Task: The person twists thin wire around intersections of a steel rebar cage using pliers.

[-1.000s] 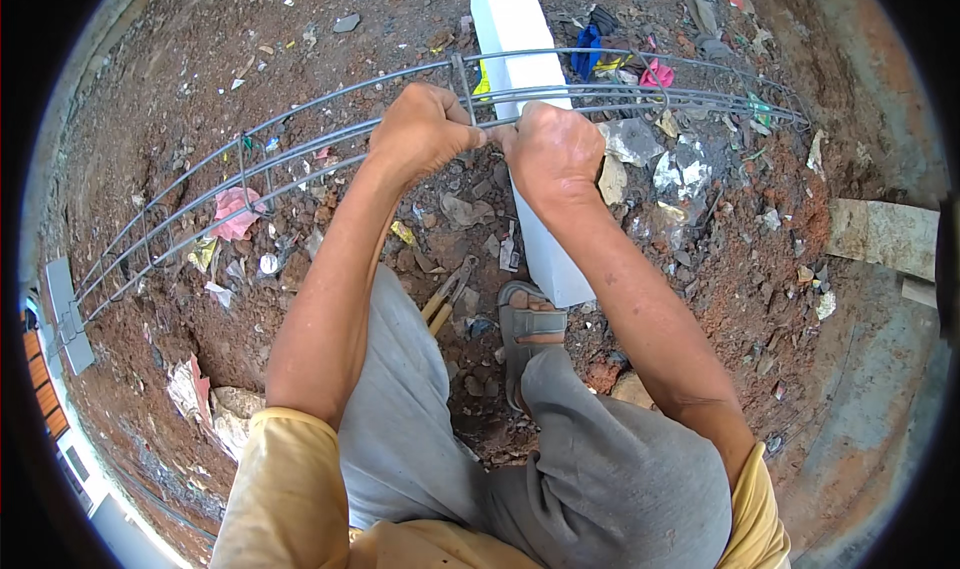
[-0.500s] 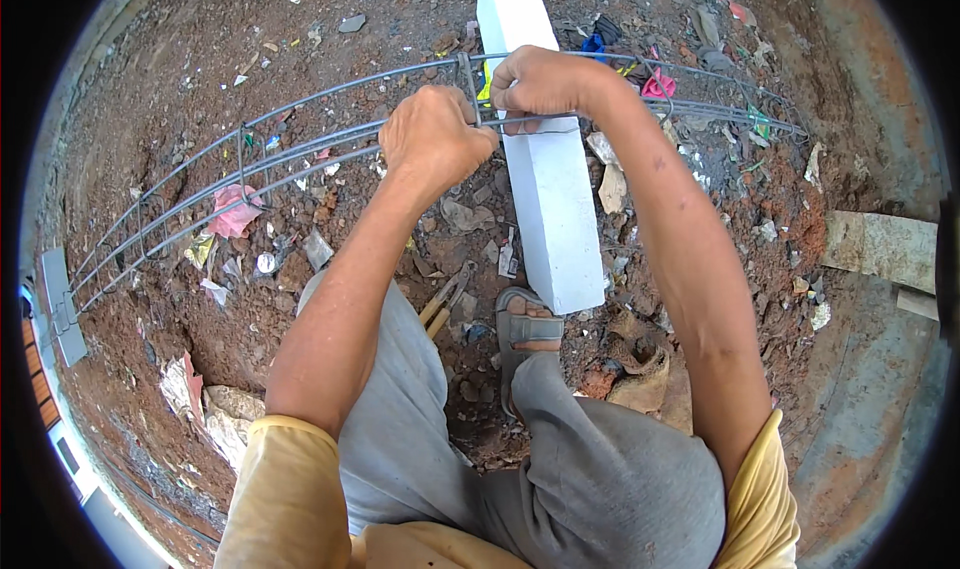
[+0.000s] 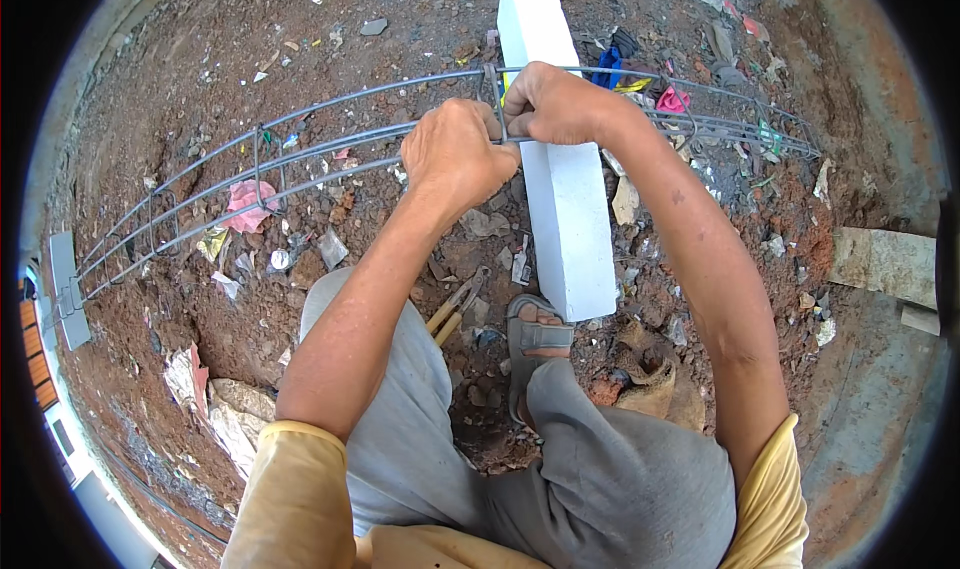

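Note:
A long cage of grey steel rebar (image 3: pixel 340 147) with square stirrups stretches across in front of me. It passes over a long white block (image 3: pixel 570 231) that lies on the soil, pointing away from me. My left hand (image 3: pixel 452 156) is closed around the bars just left of a stirrup (image 3: pixel 499 91), thumb toward the right. Close on that stirrup's other side, above the block, my right hand (image 3: pixel 560 107) has its fingers pinched together at the near bar. What sits between those fingertips is hidden.
Pincers (image 3: pixel 450 314) with yellow handles lie by my sandalled foot (image 3: pixel 540 331). A grey block (image 3: pixel 68 289) sits at the cage's left end. Scraps litter the brown soil, among them a pink one (image 3: pixel 248 205). A flat slab (image 3: pixel 885 265) lies at the right.
The view has shifted slightly, so everything appears a little lower and to the right. My right fingers have drawn in closer beside the stirrup; my left hand keeps its place on the bars.

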{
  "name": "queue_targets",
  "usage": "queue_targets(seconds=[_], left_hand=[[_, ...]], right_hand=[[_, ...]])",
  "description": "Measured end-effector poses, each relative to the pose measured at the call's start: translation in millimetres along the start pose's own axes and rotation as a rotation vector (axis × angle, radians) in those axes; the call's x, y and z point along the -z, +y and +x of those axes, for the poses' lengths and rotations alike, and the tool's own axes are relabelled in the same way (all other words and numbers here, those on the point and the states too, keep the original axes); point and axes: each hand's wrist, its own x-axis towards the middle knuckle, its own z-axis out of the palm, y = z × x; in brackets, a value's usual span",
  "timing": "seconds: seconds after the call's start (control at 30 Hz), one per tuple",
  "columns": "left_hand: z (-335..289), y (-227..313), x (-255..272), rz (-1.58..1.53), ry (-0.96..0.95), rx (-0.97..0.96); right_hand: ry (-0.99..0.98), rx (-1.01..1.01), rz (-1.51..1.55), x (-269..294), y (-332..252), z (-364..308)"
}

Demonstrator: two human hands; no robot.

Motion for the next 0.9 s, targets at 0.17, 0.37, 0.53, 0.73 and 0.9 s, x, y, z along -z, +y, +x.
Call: queue_targets(seconds=[0.17,0.37,0.53,0.73,0.9], left_hand=[[4,-12,4,-0.156,-0.103,0.009],[19,-41,-13,-0.527,-0.307,0.136],[25,-50,-31,-0.626,-0.377,0.192],[32,-59,-36,-0.687,-0.446,0.227],[42,-57,-52,-0.433,-0.505,0.223]], right_hand=[[0.449,0.297,-0.531,-21,4,-12],[0.446,0.079,-0.392,-37,-25,-42],[0.296,0.046,-0.36,-66,-31,-66],[0.395,-0.105,-0.469,-133,-41,-62],[0.928,-0.188,-0.281,-186,-45,-46]])
